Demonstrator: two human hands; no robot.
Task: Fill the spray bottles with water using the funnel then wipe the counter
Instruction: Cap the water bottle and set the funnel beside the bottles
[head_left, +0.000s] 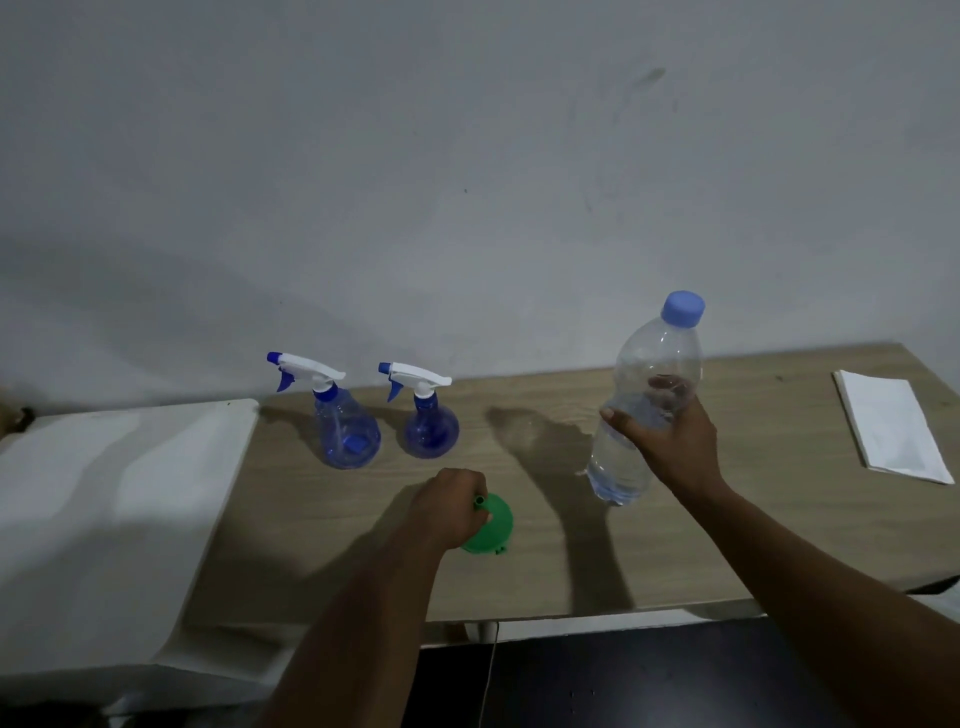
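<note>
Two blue spray bottles with white trigger heads stand side by side at the back of the wooden counter (779, 519), the left bottle (345, 428) a little larger than the right bottle (430, 426). In front of them my left hand (447, 506) grips a green funnel (491, 525), which lies upside down on the counter with its spout up. My right hand (670, 441) holds a clear water bottle (641, 400) with a blue cap, lifted and tilted slightly; water fills its lower part.
A folded white cloth (888, 426) lies at the counter's far right. A white surface (114, 519) adjoins the counter on the left. A grey wall (467, 156) rises right behind the bottles. The floor below the front edge is dark.
</note>
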